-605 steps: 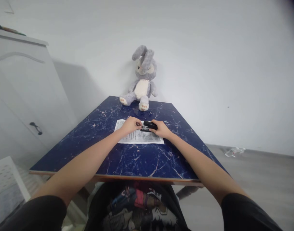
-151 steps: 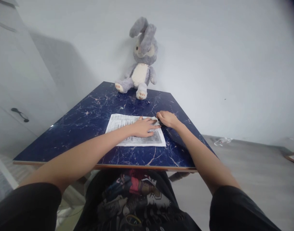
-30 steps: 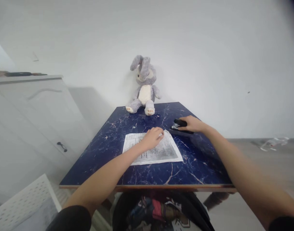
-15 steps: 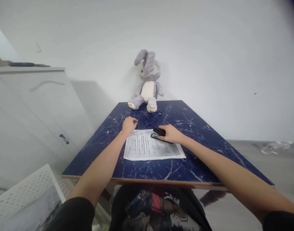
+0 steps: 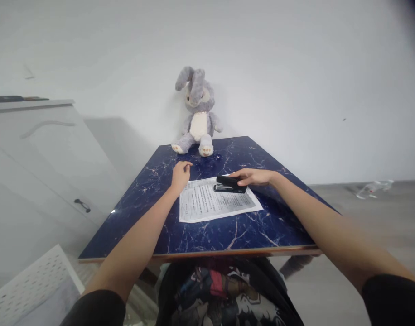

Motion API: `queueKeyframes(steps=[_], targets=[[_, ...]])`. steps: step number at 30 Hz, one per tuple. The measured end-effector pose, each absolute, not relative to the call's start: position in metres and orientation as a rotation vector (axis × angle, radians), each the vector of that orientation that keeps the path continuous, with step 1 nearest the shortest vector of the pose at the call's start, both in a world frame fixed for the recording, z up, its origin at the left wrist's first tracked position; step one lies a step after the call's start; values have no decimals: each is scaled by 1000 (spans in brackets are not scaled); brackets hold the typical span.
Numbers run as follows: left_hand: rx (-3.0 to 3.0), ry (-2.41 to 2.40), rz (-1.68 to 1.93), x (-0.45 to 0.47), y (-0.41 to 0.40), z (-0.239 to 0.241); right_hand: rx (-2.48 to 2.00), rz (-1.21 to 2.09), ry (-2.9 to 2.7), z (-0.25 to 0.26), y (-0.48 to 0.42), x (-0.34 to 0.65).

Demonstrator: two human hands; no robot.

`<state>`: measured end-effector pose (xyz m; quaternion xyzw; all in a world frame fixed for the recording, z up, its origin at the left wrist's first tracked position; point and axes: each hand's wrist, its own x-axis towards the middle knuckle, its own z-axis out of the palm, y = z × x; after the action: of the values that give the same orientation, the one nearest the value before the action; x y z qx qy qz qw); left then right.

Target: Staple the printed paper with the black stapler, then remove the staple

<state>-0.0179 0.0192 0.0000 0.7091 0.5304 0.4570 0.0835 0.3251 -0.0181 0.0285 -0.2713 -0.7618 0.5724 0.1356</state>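
A black stapler rests on the upper right part of a printed sheet of paper, lying roughly sideways. Around its right end my right hand is closed, thumb on the near side and fingers over the top. My left hand is just beyond the sheet's upper left corner, low over the table. Its fingers are curled in, with the thumb close to the index finger; whether anything is between them is hidden. The sheet lies flat and slightly turned on the blue marbled table.
A grey plush rabbit sits at the table's far edge against the wall. To the left stand a white cabinet and a perforated white basket. A clear plastic item lies on the floor at right.
My view has turned a little to the right. My right hand has shifted back along the stapler toward its right end, showing more of it. The sheet has turned slightly.
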Motion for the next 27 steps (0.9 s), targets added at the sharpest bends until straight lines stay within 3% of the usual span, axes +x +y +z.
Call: queueKeyframes(steps=[4, 18, 22, 27], targets=[[1654, 1071, 1321, 17, 10, -10, -719, 1808, -2084, 20, -12, 330], [1389, 1020, 1194, 26, 10, -22, -621, 1891, -2085, 9, 1, 336], [1354, 1008, 1193, 25, 9, -21, -656, 1592, -2174, 14, -8, 325], [1298, 977, 1225, 25, 6, -18, -786, 872, -2501, 19, -21, 297]])
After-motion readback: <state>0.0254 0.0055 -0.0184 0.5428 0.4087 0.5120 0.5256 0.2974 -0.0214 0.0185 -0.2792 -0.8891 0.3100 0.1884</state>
